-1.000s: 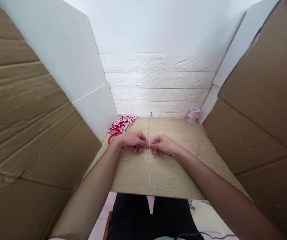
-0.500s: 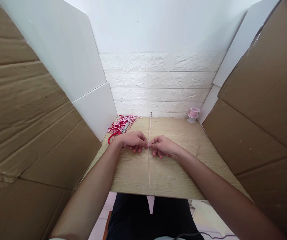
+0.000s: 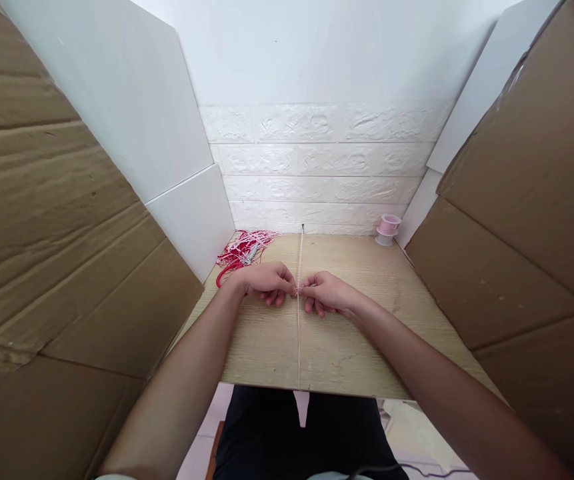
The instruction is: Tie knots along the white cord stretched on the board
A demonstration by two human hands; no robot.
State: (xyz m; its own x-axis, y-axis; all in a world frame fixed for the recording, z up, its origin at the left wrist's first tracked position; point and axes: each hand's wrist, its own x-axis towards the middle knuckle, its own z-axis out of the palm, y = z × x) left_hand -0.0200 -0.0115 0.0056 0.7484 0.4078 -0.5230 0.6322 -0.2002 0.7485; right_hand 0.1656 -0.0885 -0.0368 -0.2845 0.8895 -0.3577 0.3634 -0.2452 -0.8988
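Observation:
A pale pink braided cord [image 3: 300, 257] runs from a small dark hook [image 3: 303, 227] at the back edge down the middle of the wooden board. Below the hands it continues as thin straight strands [image 3: 298, 347] to the front edge. My left hand [image 3: 271, 280] pinches at the cord from the left, thumb and forefinger together. From the right, my right hand [image 3: 327, 291] does the same, its fingertips almost meeting the left ones. Fine thread ends between the fingertips are too small to make out clearly.
Red-handled scissors [image 3: 237, 265] lie by a tangle of red and pink cords [image 3: 247, 243] at the back left. A spool of pink thread [image 3: 387, 229] stands at the back right. Cardboard walls [image 3: 57, 233] flank both sides, and a white brick-patterned wall [image 3: 317, 160] closes the back.
Hardly anything differs. Both hands keep their pinch at the same spot on the cord, with only a very slight shift at the fingertips.

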